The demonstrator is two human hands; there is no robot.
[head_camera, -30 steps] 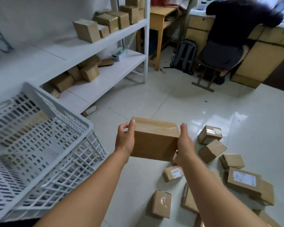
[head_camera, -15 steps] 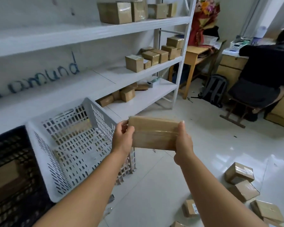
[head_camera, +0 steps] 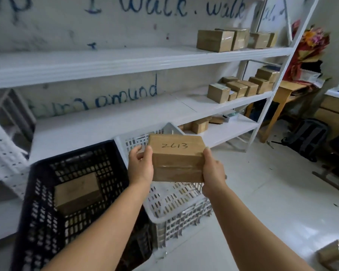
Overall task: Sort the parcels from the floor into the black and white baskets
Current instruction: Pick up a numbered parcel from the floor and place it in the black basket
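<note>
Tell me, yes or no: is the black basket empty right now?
No: a brown parcel already lies inside the black basket, next to the white basket.

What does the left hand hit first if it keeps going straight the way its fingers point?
Likely the white basket: the left hand, gripping the parcel, points forward at its far wall. Depth is unclear.

parcel [head_camera: 176,157]: brown, taped, marked 2613, held above white basket [head_camera: 176,204] | black basket [head_camera: 47,192]: one parcel inside
</note>
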